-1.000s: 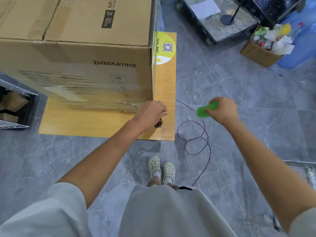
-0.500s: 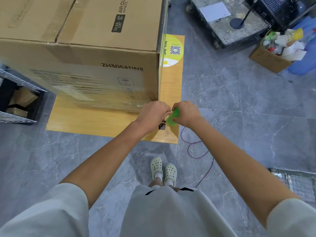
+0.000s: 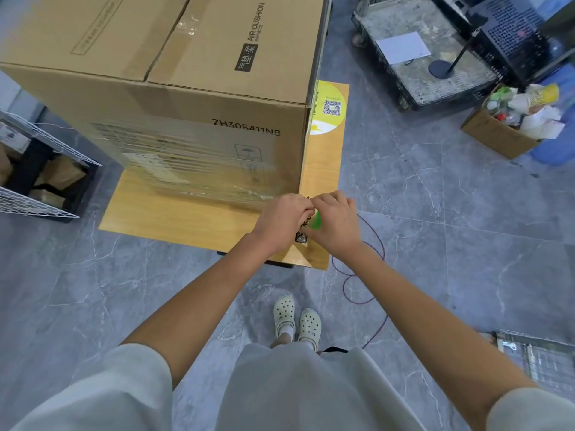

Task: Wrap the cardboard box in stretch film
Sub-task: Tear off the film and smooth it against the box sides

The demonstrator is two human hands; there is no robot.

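Already film-banded, the cardboard box's [image 3: 199,144] lower half

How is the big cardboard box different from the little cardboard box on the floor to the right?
The big cardboard box is taped shut; the little cardboard box is open and full of rubbish. The big one has stretch film round its lower part; the little one has none. The big one stands on a wooden board; the little one sits on the floor. Both are brown cardboard.
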